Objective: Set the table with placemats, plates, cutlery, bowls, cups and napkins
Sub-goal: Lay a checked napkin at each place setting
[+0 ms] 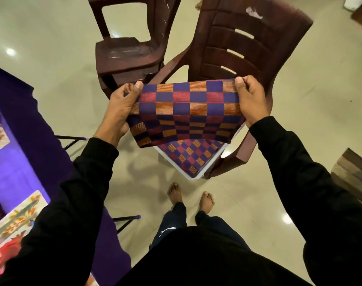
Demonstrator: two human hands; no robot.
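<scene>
Bare feet (191, 198) stand on the pale floor (279, 141). Just beyond, the left hand (119, 109) and right hand (251, 99) pinch a checked napkin's (184, 110) top corners — it hangs above more checked cloth in a white tray (198, 176) on a brown chair (246, 65). Left, placemats (17, 219) lie on a purple table (21, 120).

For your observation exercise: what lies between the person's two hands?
The checked cloth, stretched between left hand and right hand; head view.

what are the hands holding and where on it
Both hold one checkered cloth by its top edge: left hand pinches the left corner, right hand the right corner.
</scene>
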